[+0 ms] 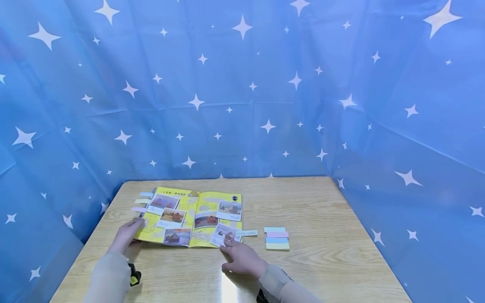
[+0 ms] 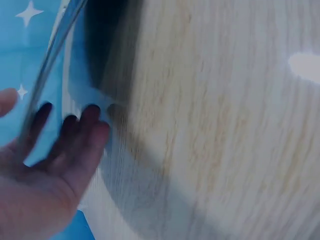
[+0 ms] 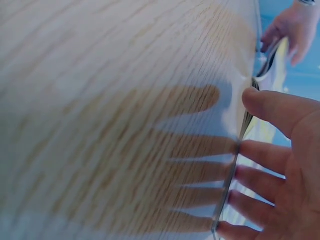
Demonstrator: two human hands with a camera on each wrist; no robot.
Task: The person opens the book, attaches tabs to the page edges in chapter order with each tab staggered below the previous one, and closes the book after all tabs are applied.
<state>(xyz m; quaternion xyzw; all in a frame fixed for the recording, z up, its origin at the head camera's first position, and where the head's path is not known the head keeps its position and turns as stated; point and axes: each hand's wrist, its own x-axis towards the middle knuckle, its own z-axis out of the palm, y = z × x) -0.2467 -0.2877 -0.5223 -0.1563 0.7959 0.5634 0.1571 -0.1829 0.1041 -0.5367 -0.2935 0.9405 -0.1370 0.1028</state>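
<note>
An open magazine [image 1: 191,204] with yellow pages and landscape pictures lies on the wooden table. My left hand [image 1: 126,235] holds its lower left edge, and in the left wrist view the thumb and fingers [image 2: 85,160] are on opposite sides of the edge. At the lower right page my right hand [image 1: 244,257] rests with fingers extended; the right wrist view shows its fingers [image 3: 260,187] touching the magazine edge. A pale blue sticky tab [image 1: 248,232] with handwriting sticks out past the right page. Several coloured tabs [image 1: 142,201] stick out on the left side.
Right of the magazine lies a group of sticky note strips [image 1: 277,239] in green, pink, blue and yellow. The wooden table [image 1: 326,219] stands against a blue curtain [image 1: 235,84] with white stars. Black wrist-camera parts [image 1: 134,275] show under the sleeves.
</note>
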